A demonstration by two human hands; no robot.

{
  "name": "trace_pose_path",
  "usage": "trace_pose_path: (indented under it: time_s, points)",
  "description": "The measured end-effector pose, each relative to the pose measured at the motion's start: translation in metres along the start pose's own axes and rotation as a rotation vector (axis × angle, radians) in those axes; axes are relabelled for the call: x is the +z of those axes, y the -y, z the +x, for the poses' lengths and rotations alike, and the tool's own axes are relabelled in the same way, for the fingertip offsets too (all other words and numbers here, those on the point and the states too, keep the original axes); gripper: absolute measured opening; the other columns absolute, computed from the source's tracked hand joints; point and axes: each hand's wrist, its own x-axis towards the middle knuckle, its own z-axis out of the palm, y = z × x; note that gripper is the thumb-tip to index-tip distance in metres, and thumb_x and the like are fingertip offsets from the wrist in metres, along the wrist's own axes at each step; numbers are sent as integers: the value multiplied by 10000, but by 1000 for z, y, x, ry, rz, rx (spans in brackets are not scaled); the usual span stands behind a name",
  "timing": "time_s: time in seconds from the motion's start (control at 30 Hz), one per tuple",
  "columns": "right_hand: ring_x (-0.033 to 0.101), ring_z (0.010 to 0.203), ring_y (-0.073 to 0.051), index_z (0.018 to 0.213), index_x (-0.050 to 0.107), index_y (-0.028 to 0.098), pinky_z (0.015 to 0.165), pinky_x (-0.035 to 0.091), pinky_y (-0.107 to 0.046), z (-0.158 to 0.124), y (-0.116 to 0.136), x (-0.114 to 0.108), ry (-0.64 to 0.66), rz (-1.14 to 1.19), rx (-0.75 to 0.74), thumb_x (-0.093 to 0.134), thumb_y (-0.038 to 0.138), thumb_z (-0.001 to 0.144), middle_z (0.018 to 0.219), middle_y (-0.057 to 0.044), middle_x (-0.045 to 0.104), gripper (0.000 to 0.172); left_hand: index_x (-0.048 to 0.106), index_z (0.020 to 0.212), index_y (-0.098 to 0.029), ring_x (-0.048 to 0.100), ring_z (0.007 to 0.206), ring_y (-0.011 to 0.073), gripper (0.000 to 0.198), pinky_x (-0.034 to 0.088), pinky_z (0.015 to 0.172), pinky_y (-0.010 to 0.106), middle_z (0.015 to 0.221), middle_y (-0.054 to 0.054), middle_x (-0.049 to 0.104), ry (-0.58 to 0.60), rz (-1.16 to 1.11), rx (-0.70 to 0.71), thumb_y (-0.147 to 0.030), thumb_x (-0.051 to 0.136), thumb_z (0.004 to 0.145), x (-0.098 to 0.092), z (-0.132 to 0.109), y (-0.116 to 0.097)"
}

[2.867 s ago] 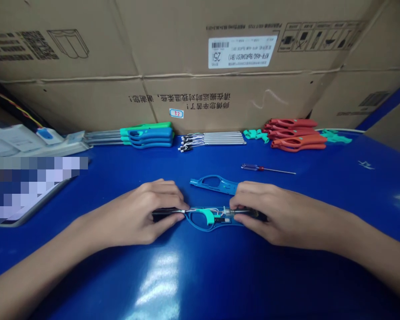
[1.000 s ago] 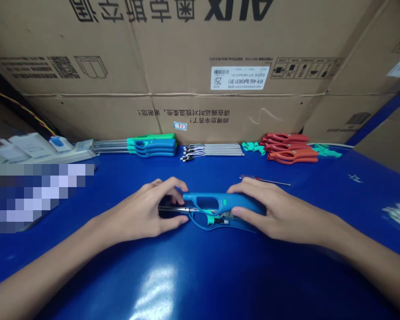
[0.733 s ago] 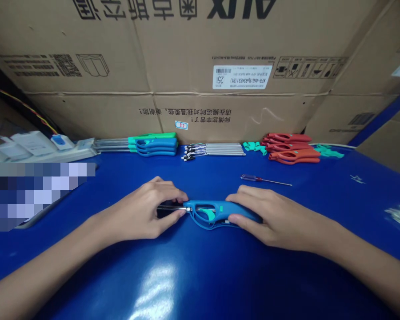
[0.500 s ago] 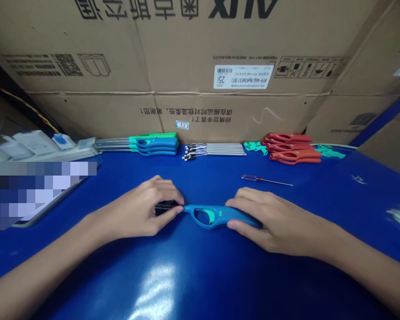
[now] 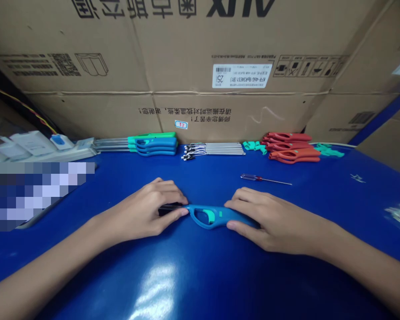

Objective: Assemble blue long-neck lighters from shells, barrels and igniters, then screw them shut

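Observation:
A blue stick lighter [image 5: 203,218] with a turquoise trigger lies sideways on the blue table between my hands. My right hand [image 5: 260,220] wraps the rear of its handle, thumb on the near side and fingers on the far side. At its narrow front end, my left hand [image 5: 163,206] pinches the neck between thumb and fingers. Under the left palm a dark, shiny tube [image 5: 169,208] shows in shadow, in line with the lighter; my fingers hide where the two meet.
Behind are finished-looking blue and green lighters [image 5: 153,144], metal tubes with wires [image 5: 220,149], turquoise pieces [image 5: 255,146] and red-orange lighter bodies [image 5: 291,149]. A screwdriver [image 5: 265,179] lies beyond my right hand. At left are a power strip [image 5: 70,153] and a blurred-out device [image 5: 40,195]. A cardboard box [image 5: 186,53] stands behind.
My left hand has shifted slightly right, its fingertips now over the lighter's front neck. The right hand and the lighter look nearly unchanged.

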Motion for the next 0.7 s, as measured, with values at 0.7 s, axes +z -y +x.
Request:
trace_pose_path:
  time_s: [0.7]
  points:
    - [571,938,-226,1146,621,187,832,480,-394,-1,-2,1,7,-32,34,429,412,976,1015,-91,591,342,662,961,-198,612,867,185,183,422,883,348,920,35,671,0,-15,-12,-300,514,932,1,1,0]
